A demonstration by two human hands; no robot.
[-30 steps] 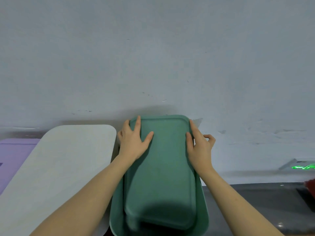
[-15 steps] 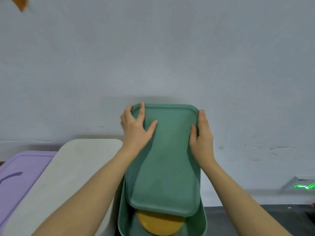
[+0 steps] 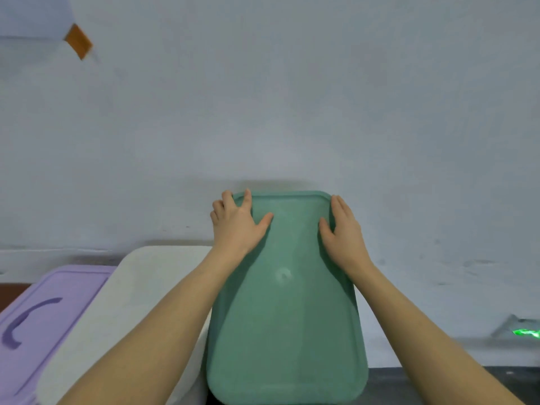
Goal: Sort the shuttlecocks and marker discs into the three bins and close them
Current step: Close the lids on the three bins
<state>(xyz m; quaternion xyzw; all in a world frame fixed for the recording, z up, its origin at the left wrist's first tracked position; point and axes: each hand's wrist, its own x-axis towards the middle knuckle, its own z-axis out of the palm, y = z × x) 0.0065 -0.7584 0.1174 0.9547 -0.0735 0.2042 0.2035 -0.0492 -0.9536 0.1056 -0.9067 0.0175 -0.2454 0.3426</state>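
A: On the green lid (image 3: 287, 302), at its far end, both hands lie flat: the left hand (image 3: 238, 226) with fingers spread over the far-left corner, the right hand (image 3: 340, 232) with fingers straight along the far-right edge. Neither pinches anything.

B: Which step is that?

A: Closing the last bin, I judge. Left of the green lid stand the white lid (image 3: 128, 311) and, beyond it, the purple lid (image 3: 55, 314), both seemingly shut.

B: And the shuttlecocks and discs?

A: None in sight; presumably inside.

B: Next move?

A: Even downward pressure at the green lid's far corners, then its near end, which I can't confirm is seated.
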